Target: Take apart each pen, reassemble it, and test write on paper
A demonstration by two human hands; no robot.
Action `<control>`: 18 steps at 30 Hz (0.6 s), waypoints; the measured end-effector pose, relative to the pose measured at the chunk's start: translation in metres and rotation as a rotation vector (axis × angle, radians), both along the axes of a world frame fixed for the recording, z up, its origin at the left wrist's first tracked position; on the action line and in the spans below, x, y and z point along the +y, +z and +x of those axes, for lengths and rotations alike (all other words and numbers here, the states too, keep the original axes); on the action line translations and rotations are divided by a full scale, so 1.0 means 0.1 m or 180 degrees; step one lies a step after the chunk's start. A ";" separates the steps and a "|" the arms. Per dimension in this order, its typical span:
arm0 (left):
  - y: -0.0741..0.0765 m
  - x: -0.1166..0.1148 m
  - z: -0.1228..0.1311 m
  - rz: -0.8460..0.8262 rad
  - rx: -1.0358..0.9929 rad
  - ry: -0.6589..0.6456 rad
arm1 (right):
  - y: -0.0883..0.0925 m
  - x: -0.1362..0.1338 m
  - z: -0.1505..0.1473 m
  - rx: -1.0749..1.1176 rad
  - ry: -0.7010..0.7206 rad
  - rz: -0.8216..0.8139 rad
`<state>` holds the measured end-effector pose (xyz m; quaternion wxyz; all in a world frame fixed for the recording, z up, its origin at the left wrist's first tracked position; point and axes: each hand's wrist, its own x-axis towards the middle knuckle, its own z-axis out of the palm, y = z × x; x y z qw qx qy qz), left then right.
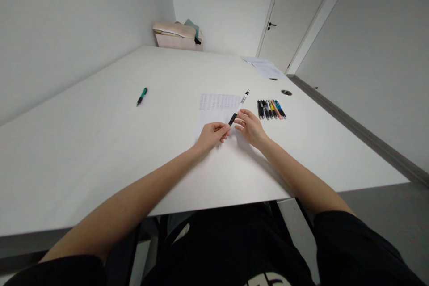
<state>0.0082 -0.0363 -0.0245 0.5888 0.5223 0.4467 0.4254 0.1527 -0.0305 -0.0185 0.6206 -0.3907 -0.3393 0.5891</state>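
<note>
There are about 8 pens. 1 white pen (240, 106) sits at 12 o'clock between 2 hands, the left hand (211, 136) and the right hand (251, 128). 1 green pen (142, 96) lies at 10 o'clock. A row of pens (271, 109) at 1 o'clock holds about 6, packed too close for a sure count.

There is 1 table (100, 152), 1 printed sheet (214, 107) and 1 round cable hole (286, 92). The loose papers (264, 68) at 1 o'clock number at least 2. There is 1 door (295, 4) with 1 handle (271, 24).

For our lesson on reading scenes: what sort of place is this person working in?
Probably a plain office or meeting room: a large white table, a pen held by the left hand and right hand over a printed sheet, a row of pens beside it, and a closed door.
</note>
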 end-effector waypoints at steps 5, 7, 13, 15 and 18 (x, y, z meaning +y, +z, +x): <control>-0.09 0.03 -0.01 0.0104 0.0111 -0.0138 | -0.08 -0.02 -0.05 -0.0420 -0.0118 0.0344; -0.11 0.03 -0.01 0.0242 0.0255 -0.0227 | -0.10 -0.01 -0.06 -0.0560 -0.0167 0.0442; -0.09 0.17 -0.16 0.0820 0.0746 0.0093 | 0.05 0.21 0.13 -0.1484 -0.0433 0.0636; -0.09 0.29 -0.27 0.1053 0.0868 0.0462 | 0.17 0.32 0.29 -0.2500 -0.0451 0.0614; -0.12 0.49 -0.45 0.1282 0.1122 0.0949 | 0.30 0.50 0.55 -0.4330 -0.0729 0.0512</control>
